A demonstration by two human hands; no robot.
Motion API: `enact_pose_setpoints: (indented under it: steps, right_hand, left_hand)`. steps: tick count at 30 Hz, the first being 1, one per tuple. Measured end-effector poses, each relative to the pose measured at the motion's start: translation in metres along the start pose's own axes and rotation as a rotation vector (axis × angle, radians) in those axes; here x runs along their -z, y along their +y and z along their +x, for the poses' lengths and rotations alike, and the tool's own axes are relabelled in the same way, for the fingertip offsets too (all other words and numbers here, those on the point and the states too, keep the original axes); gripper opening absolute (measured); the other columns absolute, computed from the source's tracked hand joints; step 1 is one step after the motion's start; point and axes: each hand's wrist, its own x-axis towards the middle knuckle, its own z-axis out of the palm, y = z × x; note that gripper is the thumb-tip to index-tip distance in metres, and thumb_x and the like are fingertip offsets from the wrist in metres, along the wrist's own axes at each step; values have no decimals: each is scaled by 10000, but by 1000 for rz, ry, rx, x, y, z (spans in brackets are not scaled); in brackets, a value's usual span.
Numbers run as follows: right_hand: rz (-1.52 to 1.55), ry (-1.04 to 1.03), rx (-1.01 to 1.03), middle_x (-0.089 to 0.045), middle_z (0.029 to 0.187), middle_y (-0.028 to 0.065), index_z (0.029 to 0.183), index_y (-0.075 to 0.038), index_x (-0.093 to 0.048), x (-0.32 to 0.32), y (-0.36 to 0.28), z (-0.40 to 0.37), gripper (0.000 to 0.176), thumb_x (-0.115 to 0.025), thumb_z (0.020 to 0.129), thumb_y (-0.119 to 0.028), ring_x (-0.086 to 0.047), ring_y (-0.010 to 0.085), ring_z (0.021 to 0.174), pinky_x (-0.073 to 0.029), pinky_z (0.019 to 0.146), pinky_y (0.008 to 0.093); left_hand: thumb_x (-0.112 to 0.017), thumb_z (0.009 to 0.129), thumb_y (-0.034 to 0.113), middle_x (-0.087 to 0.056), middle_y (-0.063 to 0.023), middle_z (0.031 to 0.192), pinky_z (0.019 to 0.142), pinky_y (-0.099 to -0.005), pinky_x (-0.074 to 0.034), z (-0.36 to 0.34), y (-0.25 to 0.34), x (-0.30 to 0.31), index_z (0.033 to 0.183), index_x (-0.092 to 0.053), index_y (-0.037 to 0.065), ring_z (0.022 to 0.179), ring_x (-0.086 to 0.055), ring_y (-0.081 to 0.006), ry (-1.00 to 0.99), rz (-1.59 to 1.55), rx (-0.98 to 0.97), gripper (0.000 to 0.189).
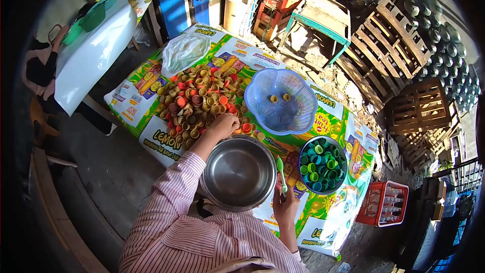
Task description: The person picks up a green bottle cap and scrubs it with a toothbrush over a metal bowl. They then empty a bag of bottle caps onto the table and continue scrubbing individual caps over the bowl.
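Note:
My left hand (pixel 224 126) is at the near right edge of a big heap of bottle caps (pixel 194 106), mostly tan with some red and orange. Its fingers are curled together among the caps, and what they hold, if anything, is hidden. In my right hand (pixel 286 208) is a slim green and white toothbrush (pixel 281 174), held upright. Between my hands, close to my body, stands a metal bowl (pixel 238 172) with nothing visible inside. A blue plastic basket (pixel 257 83) behind it holds two tan caps (pixel 280 98). Right of the toothbrush sits a bowl of green and teal caps (pixel 322 165).
A crumpled clear plastic bag (pixel 185 53) lies behind the heap on the printed tablecloth (pixel 134 83). At far left, a person (pixel 43 68) is by another table with green baskets (pixel 93 17). Wooden pallets (pixel 386 45) and a red crate (pixel 382 203) stand to the right.

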Motion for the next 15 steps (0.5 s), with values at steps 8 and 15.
enact_pose_setpoints:
  steps: [8,15]
  right_hand:
    - [5,42,-2,-481,462,67,970,-21,-567,8,-23,7,216,-606,768,-85,-470,153,361,-339,381,288]
    - [6,-11,-26,-498,494,82,964,-18,-559,-2,-20,-15,218,-616,758,-62,-494,159,379,-361,398,274]
  left_hand:
    - [-556,812,59,-617,-107,936,672,-296,-476,-23,14,27,923,-549,5,797,-609,-192,345,-378,-71,124]
    - [-498,847,15,-488,-92,1099,722,-246,-472,-109,32,27,1086,-409,43,946,-518,-127,50,-868,-51,256]
